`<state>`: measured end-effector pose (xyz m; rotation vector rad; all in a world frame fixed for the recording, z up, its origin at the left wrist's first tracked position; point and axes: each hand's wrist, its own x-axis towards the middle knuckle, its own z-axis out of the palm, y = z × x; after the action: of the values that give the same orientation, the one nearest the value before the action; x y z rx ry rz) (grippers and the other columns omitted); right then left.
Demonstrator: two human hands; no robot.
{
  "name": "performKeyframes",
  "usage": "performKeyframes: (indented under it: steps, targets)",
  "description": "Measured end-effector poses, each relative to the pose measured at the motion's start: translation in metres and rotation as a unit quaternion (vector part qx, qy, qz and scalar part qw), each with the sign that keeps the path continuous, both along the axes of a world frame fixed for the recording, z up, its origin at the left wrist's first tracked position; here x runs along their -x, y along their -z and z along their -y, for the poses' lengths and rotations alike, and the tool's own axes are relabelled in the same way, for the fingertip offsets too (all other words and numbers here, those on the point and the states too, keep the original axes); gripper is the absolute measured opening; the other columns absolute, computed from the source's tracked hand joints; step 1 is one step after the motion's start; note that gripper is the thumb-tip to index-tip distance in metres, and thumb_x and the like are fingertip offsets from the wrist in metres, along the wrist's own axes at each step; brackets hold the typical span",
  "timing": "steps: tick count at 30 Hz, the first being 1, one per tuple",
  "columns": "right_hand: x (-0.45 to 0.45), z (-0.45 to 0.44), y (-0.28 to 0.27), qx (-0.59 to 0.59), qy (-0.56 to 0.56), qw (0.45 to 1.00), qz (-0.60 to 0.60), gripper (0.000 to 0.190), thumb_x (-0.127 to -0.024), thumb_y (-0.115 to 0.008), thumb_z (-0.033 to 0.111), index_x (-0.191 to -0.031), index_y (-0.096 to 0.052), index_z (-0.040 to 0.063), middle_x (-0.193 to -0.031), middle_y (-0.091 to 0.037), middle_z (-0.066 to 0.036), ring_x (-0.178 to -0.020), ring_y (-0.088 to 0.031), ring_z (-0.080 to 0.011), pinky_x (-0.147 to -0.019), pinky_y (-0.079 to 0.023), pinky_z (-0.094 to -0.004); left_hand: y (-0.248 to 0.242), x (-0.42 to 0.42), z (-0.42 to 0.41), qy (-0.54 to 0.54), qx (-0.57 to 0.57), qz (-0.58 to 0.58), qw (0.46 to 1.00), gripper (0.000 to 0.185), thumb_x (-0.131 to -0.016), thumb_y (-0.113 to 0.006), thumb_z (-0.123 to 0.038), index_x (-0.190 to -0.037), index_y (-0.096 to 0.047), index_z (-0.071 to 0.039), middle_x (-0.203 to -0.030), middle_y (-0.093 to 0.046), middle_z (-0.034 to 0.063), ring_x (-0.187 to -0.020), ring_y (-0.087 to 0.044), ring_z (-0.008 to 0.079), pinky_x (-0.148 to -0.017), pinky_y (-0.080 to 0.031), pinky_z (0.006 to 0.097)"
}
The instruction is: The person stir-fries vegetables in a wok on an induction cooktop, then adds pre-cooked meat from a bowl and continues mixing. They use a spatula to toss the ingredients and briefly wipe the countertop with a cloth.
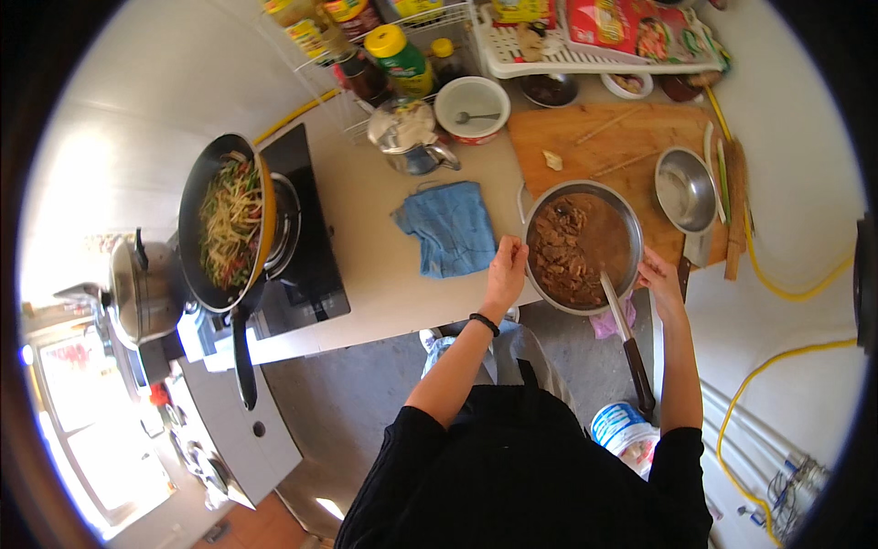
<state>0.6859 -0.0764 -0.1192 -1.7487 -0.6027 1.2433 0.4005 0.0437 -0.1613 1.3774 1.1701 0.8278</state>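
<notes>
A round steel bowl is between my two hands, in front of my body. Brown sauce and cooked meat pieces fill much of it, the meat heaped towards the left. My left hand grips the bowl's left rim, and a black band circles that wrist. On the opposite side, my right hand has its fingers on the right rim. A metal utensil with a dark handle leans over the near rim, its tip in the food. Whether the bowl touches the cutting board beneath cannot be told.
Left, a frying pan of shredded vegetables stands at the cooktop, handle jutting forward. A blue cloth lies on the counter. Near my right are a small steel bowl and a cleaver. A white bucket stands below.
</notes>
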Motion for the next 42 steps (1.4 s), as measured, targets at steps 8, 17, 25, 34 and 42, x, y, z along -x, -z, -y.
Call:
performKeyframes:
  steps: [8,17,25,34,42]
  targets:
    - [0.032,-0.047,-0.022,0.000,-0.083,0.996,0.020,0.042,-0.089,-0.060,0.015,-0.130,-0.053,0.009,-0.080,-0.057,0.005,-0.072,-0.053,-0.0039,-0.068,-0.043,-0.0188,-0.009,0.047,0.002,-0.086,0.053,0.057,0.993,0.010,-0.094,-0.052,-0.013,-0.092,-0.049,-0.005,-0.068,-0.048,0.0008,-0.059,-0.046,0.0078,-0.052,-0.041,0.0251]
    - [0.098,-0.123,0.003,0.004,-0.146,0.989,-0.016,0.043,-0.088,-0.060,0.008,-0.130,-0.052,0.005,-0.082,-0.060,0.002,-0.070,-0.054,-0.0056,-0.064,-0.045,-0.0189,0.004,0.125,-0.012,-0.207,0.041,0.040,0.977,0.011,-0.093,-0.054,-0.014,-0.092,-0.051,-0.004,-0.067,-0.050,0.0032,-0.057,-0.048,0.0102,-0.052,-0.043,0.0266]
    - [0.118,-0.149,0.008,0.007,-0.195,0.980,-0.023,0.043,-0.089,-0.060,0.008,-0.130,-0.051,0.000,-0.080,-0.059,0.002,-0.069,-0.055,-0.0059,-0.064,-0.044,-0.0192,-0.008,0.147,-0.014,-0.233,0.052,0.032,0.971,0.011,-0.092,-0.055,-0.013,-0.092,-0.051,-0.002,-0.069,-0.050,0.0030,-0.058,-0.047,0.0099,-0.052,-0.041,0.0259]
    - [0.150,-0.160,-0.006,0.017,-0.188,0.982,-0.027,0.046,-0.088,-0.062,0.009,-0.130,-0.048,-0.003,-0.084,-0.059,-0.001,-0.071,-0.055,-0.0071,-0.065,-0.046,-0.0205,0.005,0.167,-0.019,-0.284,0.046,0.022,0.957,0.012,-0.092,-0.056,-0.013,-0.092,-0.053,-0.002,-0.073,-0.051,0.0024,-0.065,-0.046,0.0101,-0.058,-0.040,0.0258]
    - [0.176,-0.178,-0.009,0.027,-0.225,0.974,-0.027,0.047,-0.087,-0.061,0.007,-0.131,-0.047,-0.003,-0.084,-0.059,-0.001,-0.070,-0.054,-0.0071,-0.062,-0.046,-0.0206,-0.004,0.182,-0.013,-0.348,0.114,0.107,0.924,0.013,-0.092,-0.057,-0.014,-0.094,-0.053,-0.002,-0.079,-0.051,-0.0002,-0.071,-0.045,0.0085,-0.063,-0.039,0.0231]
